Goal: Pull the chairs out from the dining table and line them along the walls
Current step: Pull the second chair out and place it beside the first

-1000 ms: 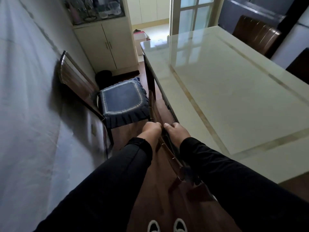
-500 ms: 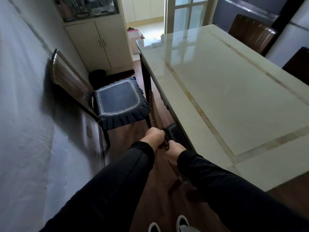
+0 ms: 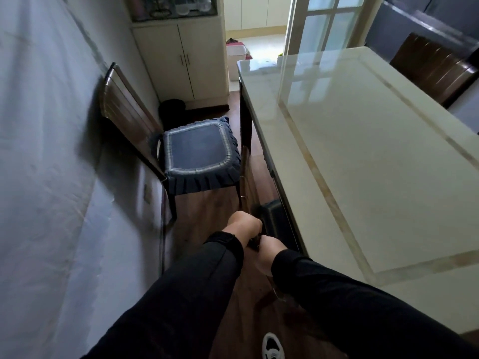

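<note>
1. The dark brown wooden chair [image 3: 248, 182] you are holding stands at the long left side of the table, its slatted back seen edge-on and running away from you, its dark cushioned seat [image 3: 272, 216] tucked partly under the table's edge.
2. Your left hand [image 3: 243, 225] is curled tight over the near end of that chair's top rail, fingers wrapped down out of sight on the far side.
3. Your right hand [image 3: 269, 252] is just beside it and nearer to you, fist closed on the same rail; both arms are in black sleeves [image 3: 207, 275].
4. The cream marble-topped dining table [image 3: 363, 164] with a tan inlaid border fills the right half of the view and reflects the window.
5. A second dark wooden chair [image 3: 124, 107] stands to your left with its curved back against the pale grey wall [image 3: 51, 151], and it carries a blue pleated seat cushion [image 3: 198, 149] that faces the table.
6. A third brown slatted chair back [image 3: 435, 68] shows at the table's far right side.
7. Beyond the wall chair stands a cream two-door cabinet [image 3: 181, 60] with a glass-fronted shelf above it.
8. A white shoe with black markings [image 3: 272, 347] shows at the bottom on the dark wood floor [image 3: 202, 211].
</note>
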